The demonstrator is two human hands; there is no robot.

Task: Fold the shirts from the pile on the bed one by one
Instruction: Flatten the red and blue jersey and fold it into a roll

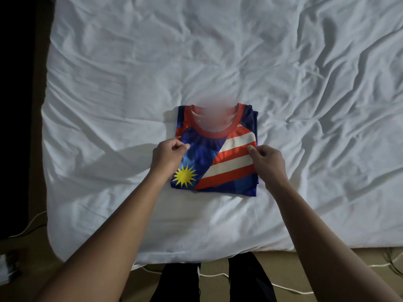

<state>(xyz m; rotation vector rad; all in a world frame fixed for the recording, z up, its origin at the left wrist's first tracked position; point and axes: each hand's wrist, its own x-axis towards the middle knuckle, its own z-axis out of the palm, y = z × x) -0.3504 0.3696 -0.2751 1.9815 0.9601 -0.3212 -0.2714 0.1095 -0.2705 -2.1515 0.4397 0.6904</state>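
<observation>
A blue shirt with a red collar, red and white stripes and a yellow star lies folded into a neat rectangle on the white sheet of the bed. My left hand sits at the shirt's left edge, fingers curled, thumb and forefinger pinching the fabric. At the right edge my right hand does the same, its curled fingers pinching the striped cloth. No pile of other shirts is in view.
The wrinkled white sheet spreads out on all sides of the shirt. The bed's near edge runs just in front of my legs. White cables trail over the floor. Darkness lies to the left of the bed.
</observation>
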